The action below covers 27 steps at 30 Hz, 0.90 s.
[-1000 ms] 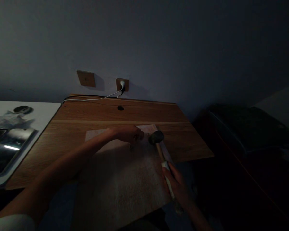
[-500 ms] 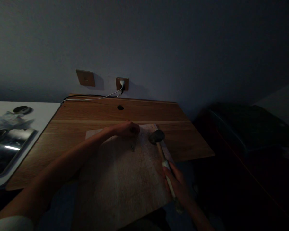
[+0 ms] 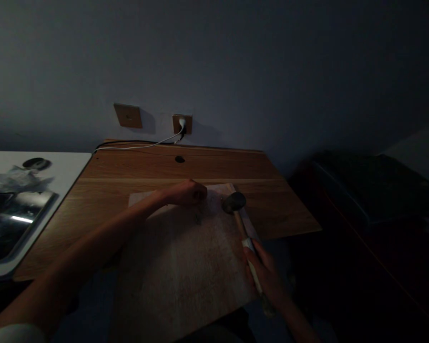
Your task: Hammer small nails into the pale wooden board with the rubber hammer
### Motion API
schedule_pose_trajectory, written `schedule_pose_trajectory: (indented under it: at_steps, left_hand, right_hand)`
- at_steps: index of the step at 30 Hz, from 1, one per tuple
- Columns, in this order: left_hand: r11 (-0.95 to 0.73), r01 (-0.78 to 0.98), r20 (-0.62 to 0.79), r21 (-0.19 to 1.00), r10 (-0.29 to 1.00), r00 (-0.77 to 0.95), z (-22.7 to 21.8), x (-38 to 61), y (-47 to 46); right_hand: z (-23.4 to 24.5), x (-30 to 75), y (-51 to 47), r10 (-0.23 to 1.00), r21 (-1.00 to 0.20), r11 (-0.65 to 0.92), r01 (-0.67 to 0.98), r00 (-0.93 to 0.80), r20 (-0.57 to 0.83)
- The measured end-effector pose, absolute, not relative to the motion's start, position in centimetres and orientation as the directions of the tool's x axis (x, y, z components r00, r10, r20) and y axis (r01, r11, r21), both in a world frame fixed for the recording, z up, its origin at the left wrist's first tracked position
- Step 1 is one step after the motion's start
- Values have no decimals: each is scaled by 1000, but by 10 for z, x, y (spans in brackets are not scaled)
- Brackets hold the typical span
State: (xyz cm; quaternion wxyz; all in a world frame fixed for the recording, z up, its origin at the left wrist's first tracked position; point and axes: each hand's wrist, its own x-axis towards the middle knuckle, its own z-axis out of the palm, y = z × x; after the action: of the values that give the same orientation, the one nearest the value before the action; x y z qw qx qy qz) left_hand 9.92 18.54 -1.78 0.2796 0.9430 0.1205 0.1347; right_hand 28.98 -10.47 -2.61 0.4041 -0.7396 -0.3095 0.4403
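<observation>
Head: mallet point(image 3: 239, 223) in right grip point(image 3: 266, 272)

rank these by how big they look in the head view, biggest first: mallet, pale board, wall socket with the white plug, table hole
1. Pale board
2. Mallet
3. Wall socket
4. Table hole

Apparent size only; board and mallet are nearer.
</observation>
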Motion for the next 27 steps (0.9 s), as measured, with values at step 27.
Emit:
schedule_pose_trajectory:
  at_steps: [27]
  left_hand:
    - [-514, 433, 233, 741, 801, 551, -44, 107, 117]
  right_hand:
    - [-26, 295, -108, 867, -914, -383, 136, 393, -305]
